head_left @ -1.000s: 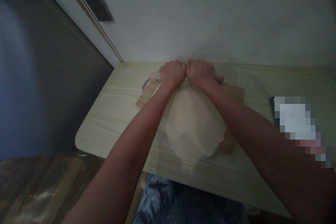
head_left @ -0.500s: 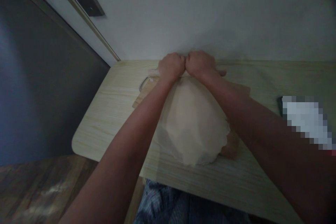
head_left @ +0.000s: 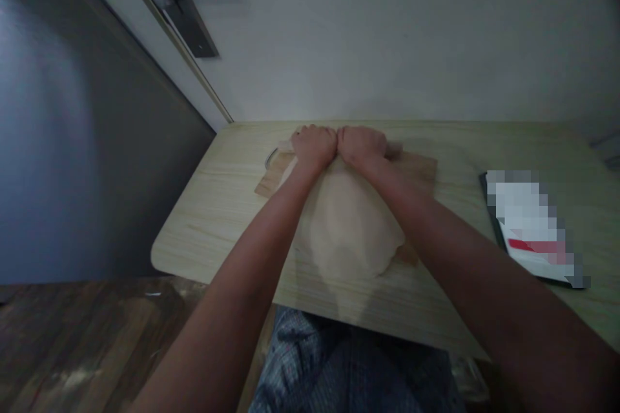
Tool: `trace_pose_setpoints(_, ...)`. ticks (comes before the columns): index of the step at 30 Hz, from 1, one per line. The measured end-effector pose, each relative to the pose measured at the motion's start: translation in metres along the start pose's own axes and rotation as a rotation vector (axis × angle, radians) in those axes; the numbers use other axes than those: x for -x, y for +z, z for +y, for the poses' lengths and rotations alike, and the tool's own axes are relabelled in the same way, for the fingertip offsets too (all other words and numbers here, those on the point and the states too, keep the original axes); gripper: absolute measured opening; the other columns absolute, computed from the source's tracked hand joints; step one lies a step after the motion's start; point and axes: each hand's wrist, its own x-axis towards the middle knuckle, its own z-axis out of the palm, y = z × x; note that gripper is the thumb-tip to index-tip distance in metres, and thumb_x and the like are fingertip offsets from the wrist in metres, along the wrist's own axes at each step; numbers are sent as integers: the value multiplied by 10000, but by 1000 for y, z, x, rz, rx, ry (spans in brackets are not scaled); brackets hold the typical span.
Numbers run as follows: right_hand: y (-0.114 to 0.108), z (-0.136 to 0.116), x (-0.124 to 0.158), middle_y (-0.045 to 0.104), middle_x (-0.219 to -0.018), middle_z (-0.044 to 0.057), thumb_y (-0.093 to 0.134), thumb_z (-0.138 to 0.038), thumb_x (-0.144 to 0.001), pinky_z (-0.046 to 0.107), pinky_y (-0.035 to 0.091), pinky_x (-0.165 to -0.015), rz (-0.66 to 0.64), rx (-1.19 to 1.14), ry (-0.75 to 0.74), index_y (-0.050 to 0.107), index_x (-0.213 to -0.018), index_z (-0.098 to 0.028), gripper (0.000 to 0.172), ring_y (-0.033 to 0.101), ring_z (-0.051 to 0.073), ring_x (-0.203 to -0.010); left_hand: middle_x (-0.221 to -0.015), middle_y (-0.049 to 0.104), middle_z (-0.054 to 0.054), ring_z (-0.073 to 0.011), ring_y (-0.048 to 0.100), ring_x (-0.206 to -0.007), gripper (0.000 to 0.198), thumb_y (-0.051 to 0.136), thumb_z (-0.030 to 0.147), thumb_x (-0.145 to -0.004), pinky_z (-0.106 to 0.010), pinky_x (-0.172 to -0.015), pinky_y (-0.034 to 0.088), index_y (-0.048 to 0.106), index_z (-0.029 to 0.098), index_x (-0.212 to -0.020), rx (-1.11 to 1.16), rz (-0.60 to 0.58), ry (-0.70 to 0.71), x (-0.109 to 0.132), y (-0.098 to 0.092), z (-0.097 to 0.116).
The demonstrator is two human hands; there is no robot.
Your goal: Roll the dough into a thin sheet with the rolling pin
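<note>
Pale dough lies nearside of fingers curled round the rolling pin.

The left hand and right hand have drawn the rolling pin slightly back toward the person over the dough.

A pale, thin, rounded sheet of dough lies flat, spreading from my fingers toward me. A light wooden rolling pin lies crosswise under them.
</note>
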Motion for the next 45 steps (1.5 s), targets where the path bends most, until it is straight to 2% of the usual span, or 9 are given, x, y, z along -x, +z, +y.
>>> trace_pose_setpoints(12,-3,-3,51,619,-937,127,231,-278,-858,339,299,-742,200,32,-132,594,-926,-126,399,535,209,-865,-981,589,-109,-229,493,-960,393,212,303,-867,-402,-896,267,535,148,-1028,9,168,-2,45,0,-3)
trace_pose_setpoints(17,-3,-4,67,607,-958,132,256,-302,-855,343,270,-772,212,8,-141,590,-917,-121,385,513,212,-893,-1145,517,-120,-234,428,-1071,421,228,311,-860,-423,-954,211,408,143,-1202,-22,179,19,62,-4,-5)
trace_pose_setpoints(21,-5,-2,75,547,-1115,124,257,-297,-859,356,262,-822,215,6,-177,560,-1006,-131,375,488,209,-971,-1264,409,-157,-247,366,-1146,439,211,296,-860,-447,-967,183,390,99,-1210,-24,162,33,70,-6,-6)
trace_pose_setpoints(27,-11,4,87,521,-1173,100,244,-294,-866,321,300,-828,190,-17,-272,535,-1075,-135,392,496,195,-985,-1200,468,-163,-234,429,-1086,400,226,292,-861,-415,-947,239,497,80,-1064,-43,132,164,81,-18,-14)
trace_pose_setpoints(31,-17,13,102,568,-1103,82,274,-253,-852,279,315,-807,212,-39,-402,543,-1057,-139,356,512,171,-952,-953,594,-120,-198,538,-907,410,206,318,-872,-330,-832,363,565,121,-882,-24,46,270,87,-31,-25)
trace_pose_setpoints(34,-24,20,109,621,-959,77,313,-222,-829,276,330,-753,191,-9,-473,590,-925,-157,300,531,176,-865,-882,601,-99,-187,561,-818,381,221,303,-867,-293,-718,409,566,140,-841,13,14,226,86,-35,-28)
trace_pose_setpoints(37,-29,24,107,632,-874,80,318,-212,-821,274,336,-734,164,4,-513,603,-839,-147,293,533,179,-825,-916,592,-96,-174,554,-824,291,275,229,-837,-270,-717,406,547,130,-870,65,22,162,80,-31,-24)
trace_pose_setpoints(41,-21,25,97,599,-1018,98,286,-237,-842,284,328,-794,176,-34,-499,546,-1050,-117,354,519,178,-910,-967,577,-109,-188,543,-865,275,295,212,-818,-272,-712,402,486,116,-992,102,89,52,75,-20,-17)
trace_pose_setpoints(45,-7,19,86,541,-1135,116,246,-293,-859,325,280,-874,183,-22,-411,509,-1125,-110,416,466,199,-1029,-948,582,-103,-209,538,-886,280,277,242,-824,-296,-733,395,495,133,-963,52,114,65,73,-17,-13)
